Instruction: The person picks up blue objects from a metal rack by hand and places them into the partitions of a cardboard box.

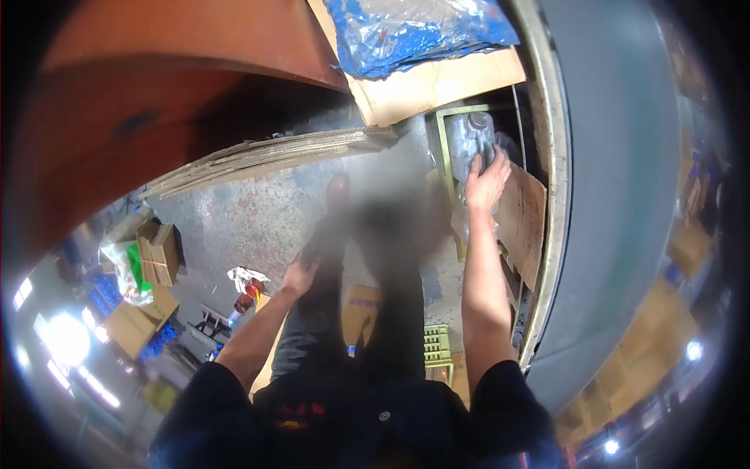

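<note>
My right hand [488, 181] reaches forward to a clear plastic bottle [466, 143] with a dark round cap. The thumb and fingers lie apart on its near part, curved over it. The bottle lies in a light green crate [443, 134], beside a brown cardboard flap [522, 215]. My left hand [300, 276] rests on or just by my left leg, near the knee. Its fingers are lost in a blurred smudge across the middle of the picture.
A large grey surface with a metal edge [556, 156] runs along the right. Ahead lie blue plastic wrap [418, 35] on cardboard and stacked flat cardboard [266, 156]. A big orange-red curved body [180, 47] fills the far left. Boxes [158, 254] and a red can [244, 302] stand left.
</note>
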### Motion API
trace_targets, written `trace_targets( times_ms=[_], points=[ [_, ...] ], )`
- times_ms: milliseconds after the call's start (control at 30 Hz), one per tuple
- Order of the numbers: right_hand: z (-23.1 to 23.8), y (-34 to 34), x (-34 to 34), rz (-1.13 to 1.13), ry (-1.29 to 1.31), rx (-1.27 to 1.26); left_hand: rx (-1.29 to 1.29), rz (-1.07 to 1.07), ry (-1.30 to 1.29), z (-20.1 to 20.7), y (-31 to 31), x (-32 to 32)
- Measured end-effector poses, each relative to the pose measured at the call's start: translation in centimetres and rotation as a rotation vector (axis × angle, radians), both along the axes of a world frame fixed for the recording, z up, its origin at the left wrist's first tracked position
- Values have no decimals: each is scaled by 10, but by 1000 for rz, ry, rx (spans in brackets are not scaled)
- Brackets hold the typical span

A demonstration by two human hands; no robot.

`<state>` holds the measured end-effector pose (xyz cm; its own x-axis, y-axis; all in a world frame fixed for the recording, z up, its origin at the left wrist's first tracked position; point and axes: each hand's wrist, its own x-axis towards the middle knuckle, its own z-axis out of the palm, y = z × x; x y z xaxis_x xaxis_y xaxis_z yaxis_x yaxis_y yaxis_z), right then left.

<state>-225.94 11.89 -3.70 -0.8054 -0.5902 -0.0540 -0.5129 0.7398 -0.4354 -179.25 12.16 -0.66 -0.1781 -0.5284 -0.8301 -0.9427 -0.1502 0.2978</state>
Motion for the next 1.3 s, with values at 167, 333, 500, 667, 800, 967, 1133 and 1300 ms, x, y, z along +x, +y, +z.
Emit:
trace_targets(
  times_ms=[167, 333, 500, 667, 800, 967, 1133, 1300],
  points=[
    [56, 12, 81, -376, -780, -206, 33, 213, -79, 5, 25, 102],
    [47, 2, 98, -471, -1271, -482, 41, 350, 385, 52, -35, -22],
    [-31, -51, 102, -810, -1571, -902, -538, 7, 721, 126, -135, -175],
    [-213, -58, 39, -823, -1783, -1276, -816, -568, 731, 131, -205, -309],
    [-205, -144, 59, -1341, -1697, -1041, -764, -805, 265, 64, -219, -322],
    [-238, -175, 43, -1275, -1506, -998, -766, -857, 346, 64, -231, -333],
    [-246, -180, 46, -1217, -1401, -905, -828, -783, 402, 56, -240, -334],
    [-243, -183, 52, -1090, -1288, -811, -849, -817, 335, 54, -246, -334]
  ],
)
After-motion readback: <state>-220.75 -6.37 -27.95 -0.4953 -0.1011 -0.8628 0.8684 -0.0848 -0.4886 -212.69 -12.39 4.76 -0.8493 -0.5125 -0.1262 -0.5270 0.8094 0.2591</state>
